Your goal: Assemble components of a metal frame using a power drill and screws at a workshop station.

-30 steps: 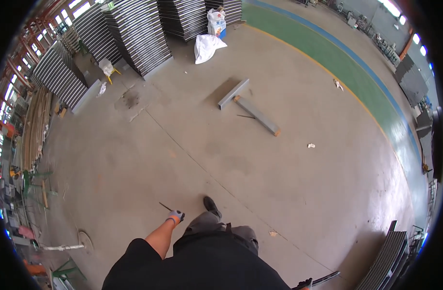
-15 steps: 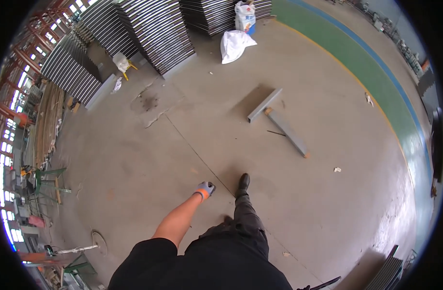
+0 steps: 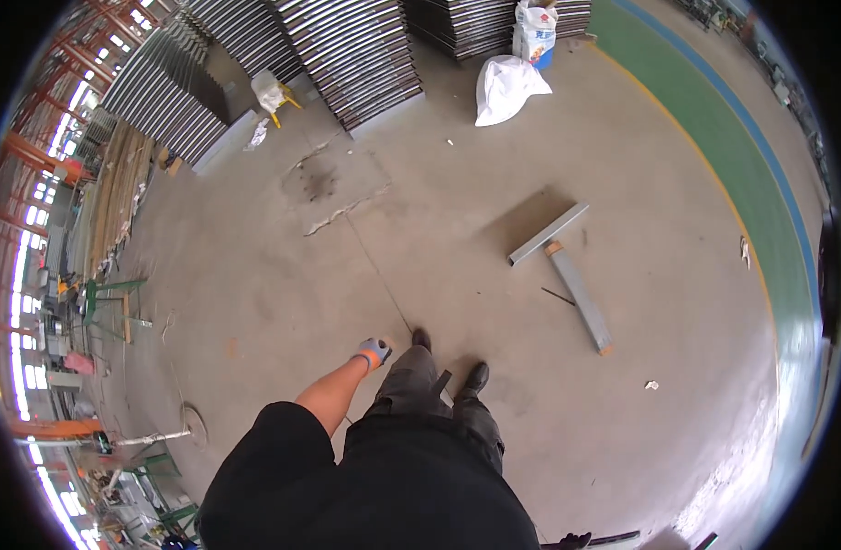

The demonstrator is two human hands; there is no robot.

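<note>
My left hand [image 3: 374, 352], in a grey glove with an orange cuff, hangs in front of me with its fingers curled; nothing shows in it. At the bottom edge, right of my body, my right hand [image 3: 576, 540] is barely in view as dark fingers. It appears closed on a long dark bar [image 3: 615, 538] that juts out to the right. Ahead on the floor, a grey metal beam [image 3: 549, 234] lies slantwise. A second grey beam [image 3: 581, 300] with brownish ends lies against it, and a thin dark rod [image 3: 558, 296] is beside that one.
Tall stacks of metal frames [image 3: 347, 60] stand at the back, with a white sack [image 3: 509, 90] and a yellow-legged stool [image 3: 274, 94] nearby. Long boards [image 3: 113, 197] and green stands [image 3: 109, 298] line the left. A round-based pole [image 3: 194, 426] stands lower left. A green walkway [image 3: 714, 128] curves along the right.
I have stepped and turned leftward; the beams and stacks shift right in view. Both boots now show. My left hand stays curled, and the dark bar stays by my right side.
</note>
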